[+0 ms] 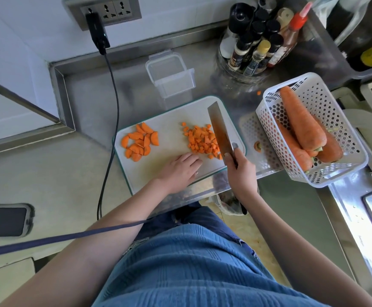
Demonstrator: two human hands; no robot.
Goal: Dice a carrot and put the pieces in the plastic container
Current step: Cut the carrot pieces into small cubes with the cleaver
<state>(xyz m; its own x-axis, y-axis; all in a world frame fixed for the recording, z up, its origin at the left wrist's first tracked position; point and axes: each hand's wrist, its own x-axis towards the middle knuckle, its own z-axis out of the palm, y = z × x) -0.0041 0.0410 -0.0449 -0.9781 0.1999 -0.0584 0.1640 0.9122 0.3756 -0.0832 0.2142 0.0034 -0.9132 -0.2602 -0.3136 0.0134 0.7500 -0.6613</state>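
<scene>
Head view looks down on a steel counter (96,89) where a white cutting board (169,127) lies near the front edge. The right hand (239,168) grips the handle of a cleaver (219,131), whose blade stands on the board just right of a heap of diced carrot (202,141), touching its right edge. The left hand (180,171) rests flat on the board with straight fingers, fingertips just short of the dice and holding nothing. At the board's left end lies a separate pile of carrot slices (140,141), half-moons well apart from the dice. Behind the board stands the clear plastic container (170,74), upright, with no carrot visible inside. To the right a white perforated basket (313,129) holds whole carrots (300,118), and it sits tilted on a white perforated tray (250,129). A carrot end (257,145) lies on that tray. Farther back stands a round rack of seasoning bottles (258,41), and a black cable (111,120) hangs from a wall socket (105,9) down past the board's left side
</scene>
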